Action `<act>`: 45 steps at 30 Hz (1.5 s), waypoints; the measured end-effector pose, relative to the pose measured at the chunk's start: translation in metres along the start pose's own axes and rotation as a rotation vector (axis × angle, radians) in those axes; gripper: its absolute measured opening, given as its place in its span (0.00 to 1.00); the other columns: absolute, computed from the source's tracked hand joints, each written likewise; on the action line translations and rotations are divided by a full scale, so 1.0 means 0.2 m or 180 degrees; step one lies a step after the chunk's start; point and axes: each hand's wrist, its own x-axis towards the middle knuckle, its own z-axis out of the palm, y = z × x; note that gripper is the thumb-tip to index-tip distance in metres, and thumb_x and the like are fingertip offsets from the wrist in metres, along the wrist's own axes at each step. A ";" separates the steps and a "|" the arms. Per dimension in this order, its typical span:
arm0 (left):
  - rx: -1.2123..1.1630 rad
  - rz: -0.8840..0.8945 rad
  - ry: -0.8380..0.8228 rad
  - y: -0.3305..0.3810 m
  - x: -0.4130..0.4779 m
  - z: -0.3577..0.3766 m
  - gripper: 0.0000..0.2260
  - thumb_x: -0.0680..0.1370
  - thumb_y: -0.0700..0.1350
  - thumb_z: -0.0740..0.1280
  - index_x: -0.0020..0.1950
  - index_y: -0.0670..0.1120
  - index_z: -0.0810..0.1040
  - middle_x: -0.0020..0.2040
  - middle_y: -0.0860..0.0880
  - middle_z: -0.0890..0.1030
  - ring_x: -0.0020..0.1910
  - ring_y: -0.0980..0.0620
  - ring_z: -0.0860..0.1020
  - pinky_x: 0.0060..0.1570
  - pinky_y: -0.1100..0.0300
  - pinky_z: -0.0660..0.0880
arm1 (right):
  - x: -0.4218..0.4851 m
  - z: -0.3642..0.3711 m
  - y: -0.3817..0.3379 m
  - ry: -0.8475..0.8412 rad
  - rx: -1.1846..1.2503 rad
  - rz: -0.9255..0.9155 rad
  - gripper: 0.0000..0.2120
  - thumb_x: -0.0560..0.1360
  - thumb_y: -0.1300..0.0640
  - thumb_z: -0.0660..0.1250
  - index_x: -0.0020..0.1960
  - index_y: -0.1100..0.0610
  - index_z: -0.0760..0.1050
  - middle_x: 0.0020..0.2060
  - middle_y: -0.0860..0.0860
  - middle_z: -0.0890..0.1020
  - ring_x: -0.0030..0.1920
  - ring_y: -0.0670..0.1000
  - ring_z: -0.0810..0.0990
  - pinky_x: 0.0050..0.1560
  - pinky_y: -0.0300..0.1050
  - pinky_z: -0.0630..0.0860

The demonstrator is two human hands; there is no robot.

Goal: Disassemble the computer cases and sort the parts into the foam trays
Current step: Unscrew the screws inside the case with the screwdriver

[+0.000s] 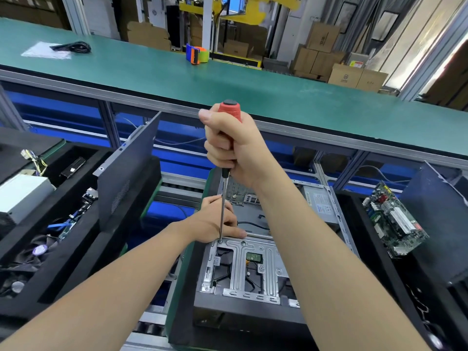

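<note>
Open computer case [266,252] risks a gouge, and my left hand [215,221] a jab, if the screwdriver [231,112] tilts and skips off the screw [219,241]. The case lies under both hands, between foam trays [76,249]. My right hand [235,150] clenches the red handle. My left hand rests on the case beside the shaft, its grip unclear.

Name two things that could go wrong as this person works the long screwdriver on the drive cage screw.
1. The right hand grips the screwdriver high on its red handle, so the tip might slip off the screw and jab the left hand lying beside it.
2. A freed screw could drop through the drive cage openings towards the green circuit board below, and be hard to retrieve.
</note>
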 end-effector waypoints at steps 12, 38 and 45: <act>-0.0056 -0.0057 0.0017 0.01 -0.01 0.00 0.28 0.72 0.76 0.61 0.39 0.52 0.80 0.49 0.57 0.79 0.64 0.70 0.62 0.66 0.71 0.34 | -0.01 -0.09 -0.01 -0.0747 0.0587 0.0009 0.10 0.83 0.53 0.69 0.51 0.55 0.69 0.33 0.50 0.73 0.26 0.48 0.67 0.29 0.43 0.67; 0.0018 -0.0056 0.0053 0.00 0.01 0.01 0.26 0.73 0.73 0.64 0.40 0.51 0.82 0.50 0.56 0.76 0.63 0.67 0.63 0.66 0.70 0.34 | 0.01 -0.08 0.02 -0.2174 0.1427 0.0019 0.08 0.76 0.58 0.73 0.41 0.55 0.76 0.25 0.48 0.68 0.20 0.46 0.61 0.24 0.37 0.57; -0.0066 -0.0039 0.0046 0.00 -0.01 0.00 0.26 0.74 0.73 0.64 0.39 0.50 0.80 0.47 0.55 0.78 0.63 0.65 0.66 0.69 0.65 0.38 | -0.02 -0.08 -0.02 -0.0364 0.0405 -0.0205 0.05 0.81 0.57 0.68 0.54 0.58 0.79 0.40 0.50 0.75 0.30 0.50 0.71 0.31 0.45 0.67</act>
